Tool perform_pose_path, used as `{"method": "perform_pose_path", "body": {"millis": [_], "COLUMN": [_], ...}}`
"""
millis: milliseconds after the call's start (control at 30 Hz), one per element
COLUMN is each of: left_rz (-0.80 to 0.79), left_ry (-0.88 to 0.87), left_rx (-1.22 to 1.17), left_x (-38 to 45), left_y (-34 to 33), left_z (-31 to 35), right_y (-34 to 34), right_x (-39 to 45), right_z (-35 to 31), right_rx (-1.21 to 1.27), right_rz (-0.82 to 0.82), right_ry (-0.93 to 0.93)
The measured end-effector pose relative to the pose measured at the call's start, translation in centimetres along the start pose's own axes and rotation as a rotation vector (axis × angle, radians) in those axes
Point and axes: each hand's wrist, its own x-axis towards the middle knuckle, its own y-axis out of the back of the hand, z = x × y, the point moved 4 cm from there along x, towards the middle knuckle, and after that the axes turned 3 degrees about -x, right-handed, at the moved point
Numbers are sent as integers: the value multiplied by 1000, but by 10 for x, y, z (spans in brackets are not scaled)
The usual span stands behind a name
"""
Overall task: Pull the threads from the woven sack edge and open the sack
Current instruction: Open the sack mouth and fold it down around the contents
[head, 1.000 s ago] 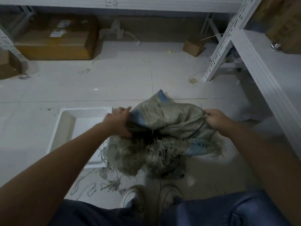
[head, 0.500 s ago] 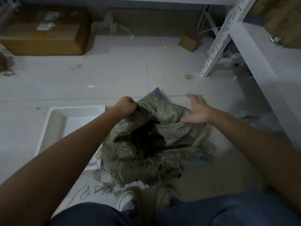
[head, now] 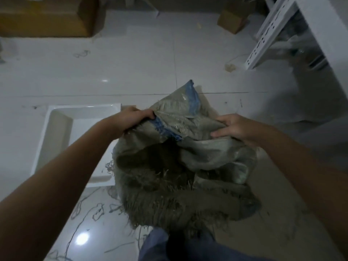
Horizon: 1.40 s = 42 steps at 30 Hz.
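A crumpled grey-green woven sack (head: 203,155) with blue stripes stands on the tiled floor in front of me. Its near edge is frayed, with many loose threads (head: 160,210) hanging down. The mouth gapes dark in the middle. My left hand (head: 133,119) grips the sack's left rim beside a blue stripe. On the right, my right hand (head: 231,127) clutches a fold of the fabric with curled fingers. Several pulled threads (head: 94,211) lie on the floor at the lower left.
A shallow white tray (head: 56,132) lies on the floor left of the sack. A white metal shelf rack (head: 278,29) stands at the right. Cardboard boxes (head: 49,17) sit along the far wall. My blue-trousered leg (head: 169,247) is at the bottom.
My right hand, which had let go and hovered with spread fingers, has come down and gripped the sack's right side. The left hand kept its hold, and the view tilted down closer.
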Motion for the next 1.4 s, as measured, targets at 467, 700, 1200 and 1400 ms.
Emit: {"method": "perform_pose_path", "body": {"millis": [467,700,1200,1400], "left_rz": [214,90,168,-14], "left_ry": [-134,-605,-576,-424], "left_rx": [207,889,943,720], "left_x": [31,17,23,35], "left_y": [-31,-101,-67,-8], "left_z": [-18,9,50,42], "right_y": [-29,-21,-49,35], "right_x": [45,49,15,8], "right_z": [54,-4,10,32], "right_rx": [717,622,-419,-102], "right_rz": [194,184,376,431], "right_ry": [-449,-370,-302,-246]}}
